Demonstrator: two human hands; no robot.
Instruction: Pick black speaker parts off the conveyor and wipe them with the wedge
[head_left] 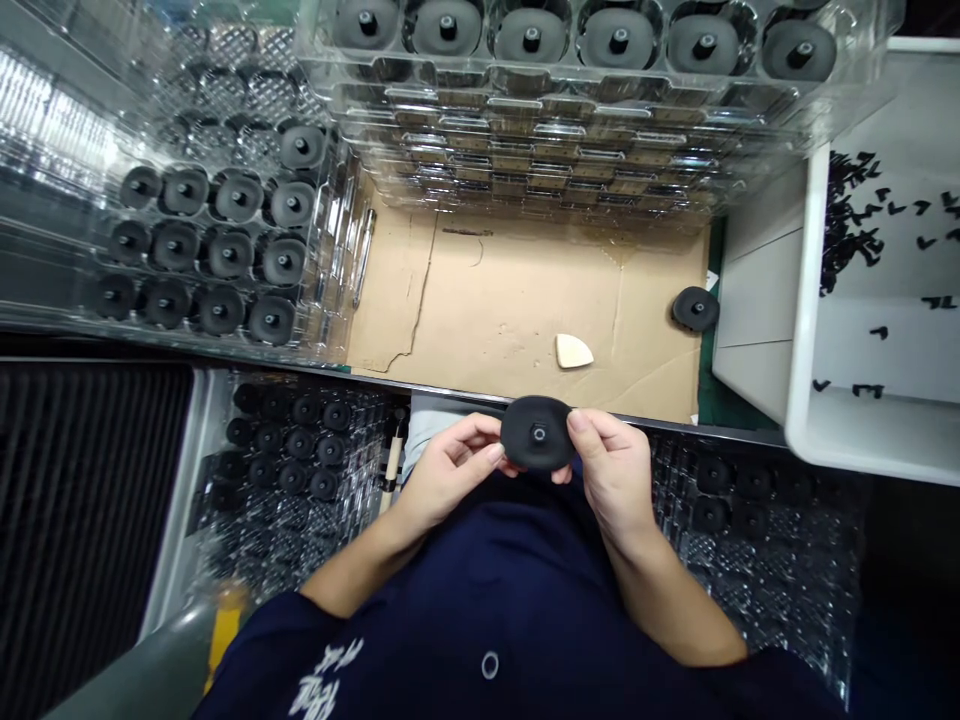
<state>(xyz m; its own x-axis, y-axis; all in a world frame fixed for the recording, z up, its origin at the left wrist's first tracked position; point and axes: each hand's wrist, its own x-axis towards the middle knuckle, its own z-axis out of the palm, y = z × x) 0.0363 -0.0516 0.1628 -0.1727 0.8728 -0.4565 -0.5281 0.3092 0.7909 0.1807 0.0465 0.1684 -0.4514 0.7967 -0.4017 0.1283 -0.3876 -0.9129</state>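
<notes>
Black disc [537,434] between both hands' fingertips [496,452]

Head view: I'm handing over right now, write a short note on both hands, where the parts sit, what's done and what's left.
Left hand: fingertips pinch the left edge of the black disc.
Right hand: grip on the disc's right edge; disc held over the bench edge, hub facing up.
Parts: one loose disc and a cream wedge lie on the cardboard sheet. Left clear tray is partly filled with discs; stacked trays at the back hold more. White bin at right holds small black pieces.
Done: many discs sit in trays.
Left: the held disc and the loose one are not in a tray.
</notes>
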